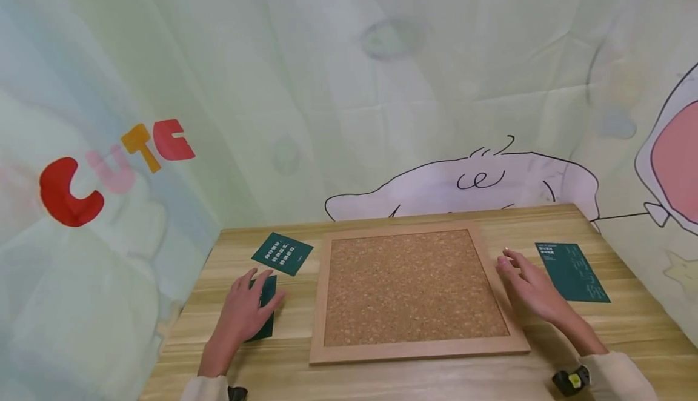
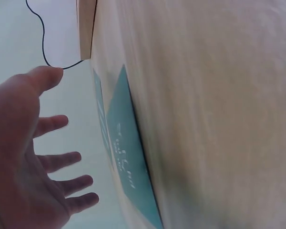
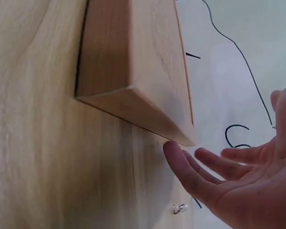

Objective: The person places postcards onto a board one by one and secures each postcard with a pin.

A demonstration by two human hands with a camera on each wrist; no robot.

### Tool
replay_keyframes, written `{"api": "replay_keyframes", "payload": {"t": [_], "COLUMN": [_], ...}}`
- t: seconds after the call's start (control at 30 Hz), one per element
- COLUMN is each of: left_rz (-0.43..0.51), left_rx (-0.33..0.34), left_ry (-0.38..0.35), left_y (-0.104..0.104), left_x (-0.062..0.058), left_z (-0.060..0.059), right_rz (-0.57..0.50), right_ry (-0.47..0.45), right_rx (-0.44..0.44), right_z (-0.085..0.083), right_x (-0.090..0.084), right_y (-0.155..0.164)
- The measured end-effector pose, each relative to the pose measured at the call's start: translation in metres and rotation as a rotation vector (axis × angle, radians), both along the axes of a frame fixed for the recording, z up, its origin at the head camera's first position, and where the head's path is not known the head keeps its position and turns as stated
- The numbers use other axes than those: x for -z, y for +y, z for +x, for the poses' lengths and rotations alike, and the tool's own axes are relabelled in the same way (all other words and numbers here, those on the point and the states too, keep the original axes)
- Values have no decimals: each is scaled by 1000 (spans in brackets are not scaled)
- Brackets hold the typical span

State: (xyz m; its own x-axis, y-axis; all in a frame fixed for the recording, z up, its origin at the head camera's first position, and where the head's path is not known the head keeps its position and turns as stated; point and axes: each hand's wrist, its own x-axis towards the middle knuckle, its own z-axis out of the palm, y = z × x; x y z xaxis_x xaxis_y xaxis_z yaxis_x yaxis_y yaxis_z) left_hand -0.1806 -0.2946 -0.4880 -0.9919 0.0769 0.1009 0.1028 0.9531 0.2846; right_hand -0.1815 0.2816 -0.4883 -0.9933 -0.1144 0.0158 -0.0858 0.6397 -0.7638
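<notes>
A cork board [image 1: 414, 292] in a light wooden frame lies flat on the table, between both hands. My left hand [image 1: 245, 307] is over a dark green card [image 1: 267, 322] with pale lettering, hiding part of it. In the left wrist view the fingers of this hand [image 2: 33, 157] are spread and hold nothing, apart from the card [image 2: 128, 157]. Beside the board's right edge is my right hand [image 1: 531, 286], its fingers loosely bent. The right wrist view shows this hand [image 3: 243, 181] empty, its thumb close to the frame's side [image 3: 133, 109].
Another green card [image 1: 283, 254] with white text lies behind the left hand. A larger green card [image 1: 572, 272] is at the right of the wooden table [image 1: 643, 328]. One small clear, shiny piece [image 3: 180, 208] sits near the right hand. A printed curtain [image 1: 305, 86] hangs behind.
</notes>
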Motion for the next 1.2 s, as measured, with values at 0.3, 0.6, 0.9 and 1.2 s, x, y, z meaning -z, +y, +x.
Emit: {"api": "replay_keyframes", "payload": {"t": [0.3,0.6,0.9,1.2], "left_rz": [-20,-15,-33,0], "left_rx": [-49,-58,-71,-174], "left_ry": [-104,-163,-195,-170], "left_y": [-5,0,3,4], "left_x": [14,15,13,11], "left_z": [4,6,3,4], "right_rz": [-160,-155,-71,-64], "right_ry": [-204,-281,-287,-255], "right_rx": [66,103,142,146], "right_z": [-3,-4,-12,-13], "right_x": [1,7,9,10], "right_y": [5,9,5,3]}}
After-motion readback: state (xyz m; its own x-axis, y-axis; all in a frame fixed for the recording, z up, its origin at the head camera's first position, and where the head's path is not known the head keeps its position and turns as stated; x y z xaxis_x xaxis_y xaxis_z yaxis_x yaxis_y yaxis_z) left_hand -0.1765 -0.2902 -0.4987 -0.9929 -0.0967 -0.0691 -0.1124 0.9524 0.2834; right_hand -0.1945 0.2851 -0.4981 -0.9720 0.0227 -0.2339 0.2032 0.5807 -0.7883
